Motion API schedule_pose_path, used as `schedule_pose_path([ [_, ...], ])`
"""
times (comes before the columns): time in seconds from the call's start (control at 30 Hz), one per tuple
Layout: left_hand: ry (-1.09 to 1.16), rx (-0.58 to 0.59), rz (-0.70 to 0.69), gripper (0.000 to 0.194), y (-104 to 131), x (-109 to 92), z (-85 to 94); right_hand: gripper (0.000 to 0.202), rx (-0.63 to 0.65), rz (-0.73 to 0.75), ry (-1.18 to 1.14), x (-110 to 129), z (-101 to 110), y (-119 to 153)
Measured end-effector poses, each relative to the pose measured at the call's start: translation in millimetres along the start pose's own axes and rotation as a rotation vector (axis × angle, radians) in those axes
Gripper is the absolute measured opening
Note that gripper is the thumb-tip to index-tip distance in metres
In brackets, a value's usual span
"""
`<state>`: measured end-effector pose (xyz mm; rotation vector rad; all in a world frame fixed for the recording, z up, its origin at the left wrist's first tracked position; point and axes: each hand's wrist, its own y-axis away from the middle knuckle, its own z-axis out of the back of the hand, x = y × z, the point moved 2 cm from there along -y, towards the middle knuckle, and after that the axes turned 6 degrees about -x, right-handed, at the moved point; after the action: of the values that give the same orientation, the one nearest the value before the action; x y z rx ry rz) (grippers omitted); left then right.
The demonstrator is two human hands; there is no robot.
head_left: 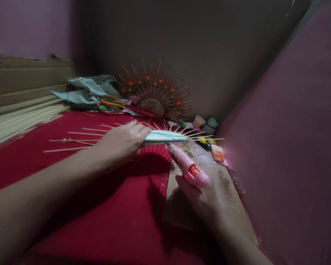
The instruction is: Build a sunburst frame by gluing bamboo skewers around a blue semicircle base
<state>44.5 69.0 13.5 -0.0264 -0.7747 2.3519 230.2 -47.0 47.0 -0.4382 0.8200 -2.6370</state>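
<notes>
My left hand (124, 141) is closed on a pale blue-green curved craft piece (167, 136), held up above the red surface. Thin wooden sticks (71, 140) fan out from the piece on both sides and at the back. A pink glue gun (189, 166) is in my right hand (202, 198), its nozzle close under the front edge of the craft piece; whether it touches I cannot tell. A small red light glows on the gun's side. Most of the fingers of both hands are hidden from view.
Red-handled scissors (110, 108) and pale cloth (91, 88) lie at the back left, beside cardboard (33, 77) and a bundle of sticks (24, 117). A decorated stick fan (154, 92) leans at the back wall. A brown board (182, 206) and small containers (210, 126) are at right.
</notes>
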Motion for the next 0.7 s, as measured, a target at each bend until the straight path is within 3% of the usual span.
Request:
schedule_pose_path([
  [0.27, 0.006, 0.014, -0.012, 0.035, -0.1, -1.1, 1.6, 0.04, 0.024, 0.012, -0.062, -2.0, -1.8, -0.1],
  [0.4, -0.003, 0.008, -0.02, 0.036, 0.2, -1.1, 0.0, 0.032, 0.049, -0.018, -0.043, -6.4, -3.7, 5.3],
  [0.6, -0.012, 0.001, -0.018, 0.034, 0.1, -2.5, -0.5, 0.03, -0.034, 0.002, -0.006, -4.2, -1.6, 5.2],
  [0.7, -0.007, 0.005, -0.023, 0.034, 0.0, -3.0, 0.1, 0.033, -0.013, 0.038, 0.007, 1.7, -0.7, 0.5],
])
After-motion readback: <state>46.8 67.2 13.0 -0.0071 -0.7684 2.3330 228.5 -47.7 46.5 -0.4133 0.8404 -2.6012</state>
